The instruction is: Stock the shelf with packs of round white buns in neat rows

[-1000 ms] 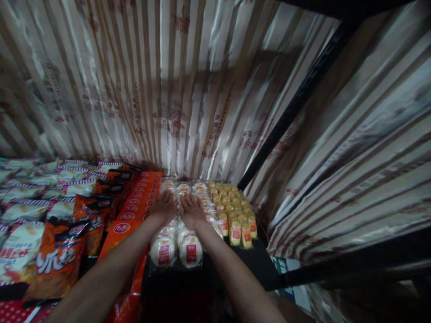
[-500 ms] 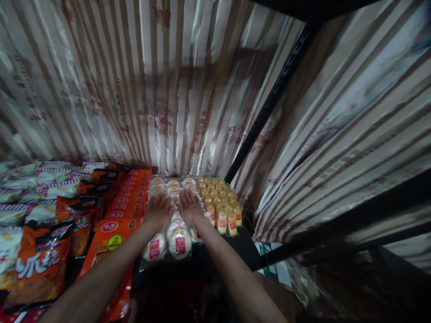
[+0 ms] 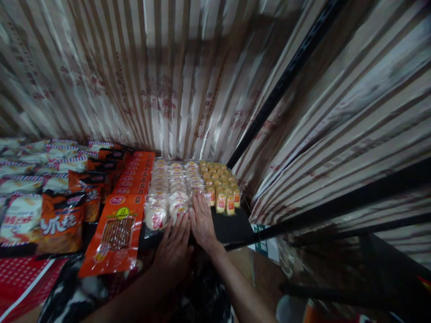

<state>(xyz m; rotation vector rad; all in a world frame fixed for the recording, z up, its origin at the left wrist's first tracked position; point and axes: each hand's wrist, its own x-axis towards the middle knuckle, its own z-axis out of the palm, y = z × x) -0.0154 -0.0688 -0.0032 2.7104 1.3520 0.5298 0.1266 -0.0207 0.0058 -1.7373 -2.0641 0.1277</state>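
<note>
My left hand (image 3: 175,244) lies with its fingers stretched out at the front edge of the clear-wrapped white round cakes (image 3: 156,216), its fingertips on the middle row. Beside it my right hand (image 3: 202,220) rests flat, fingers straight and close together, against the front of the right-hand row. Neither hand grips anything. Right of the cakes stand several rows of small yellow wrapped snacks (image 3: 220,202). To the left lies an orange packet (image 3: 116,233) with brown sticks showing in its window, and more like it stand behind.
Orange-and-black snack bags (image 3: 62,224) and white snack bags (image 3: 20,217) fill the left of the black shelf (image 3: 232,229). A dark metal post (image 3: 269,112) rises at the back right corner, before striped sheeting (image 3: 182,89). A red basket (image 3: 25,282) is at lower left.
Both hands have drawn back from the top of the white cakes to their front edge and come closer together. The view has shifted, showing the shelf goods higher up.
</note>
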